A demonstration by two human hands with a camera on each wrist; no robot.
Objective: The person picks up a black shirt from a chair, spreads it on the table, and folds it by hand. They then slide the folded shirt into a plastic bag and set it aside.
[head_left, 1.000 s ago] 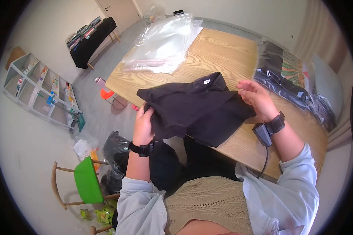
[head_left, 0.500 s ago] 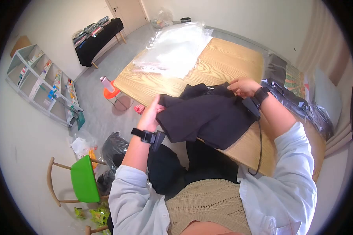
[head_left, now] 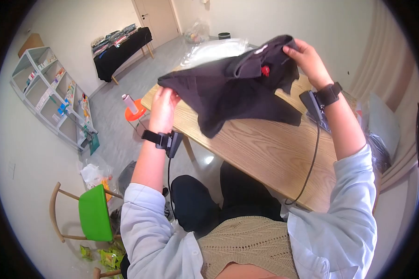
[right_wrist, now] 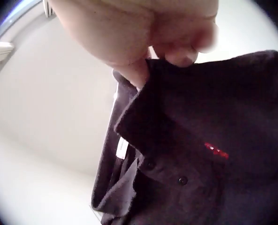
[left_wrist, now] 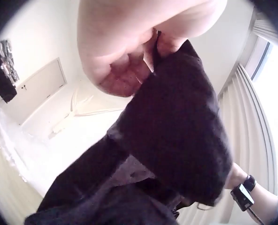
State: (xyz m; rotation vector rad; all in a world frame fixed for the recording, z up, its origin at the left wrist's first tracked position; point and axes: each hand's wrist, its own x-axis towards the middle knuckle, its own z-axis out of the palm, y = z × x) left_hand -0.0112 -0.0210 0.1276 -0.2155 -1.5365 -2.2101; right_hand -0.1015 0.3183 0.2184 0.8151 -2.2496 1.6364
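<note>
A dark polo shirt (head_left: 223, 102) is held up between both hands above the wooden table. At the shirt's left end, my left hand (head_left: 163, 109) pinches an edge of the cloth; in the left wrist view, the fabric hangs from between thumb and fingers of that hand (left_wrist: 129, 42). The right hand (head_left: 312, 63) grips the shirt near the collar. In the right wrist view, the collar (right_wrist: 141, 117), a white label (right_wrist: 122, 147), a small button (right_wrist: 182, 180) and a red chest mark (right_wrist: 216, 151) show below the fingers.
Clear plastic bags (head_left: 214, 50) lie at the far end of the wooden table (head_left: 265, 153). Left of it, an orange stool (head_left: 134, 113) carries a pink bottle (head_left: 129, 102). A green chair (head_left: 95, 211) stands at the lower left. Plastic-wrapped goods (head_left: 379, 149) lie at the right.
The shirt has been lifted from the table's near edge and spread between the hands. Both hands have risen, and the right now holds it by the collar area, with the red mark showing.
</note>
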